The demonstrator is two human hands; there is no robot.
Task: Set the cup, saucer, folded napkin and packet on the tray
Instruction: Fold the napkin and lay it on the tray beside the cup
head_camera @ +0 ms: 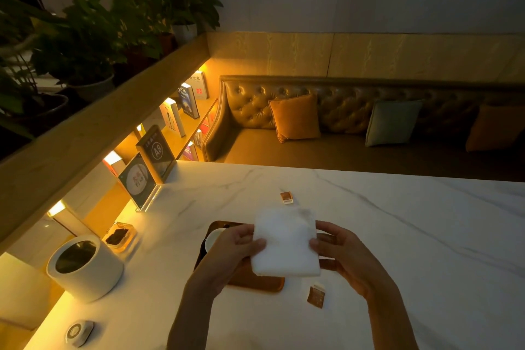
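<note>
Both hands hold the folded napkin in the air just above the wooden tray: the left hand pinches its left edge, thumb on top, and the right hand grips its right edge the same way. On the tray, at its left end, the white cup shows partly behind the left hand; the saucer under it cannot be made out. One brown packet lies on the marble table just right of the tray's near corner, another small packet beyond the tray's far side.
</note>
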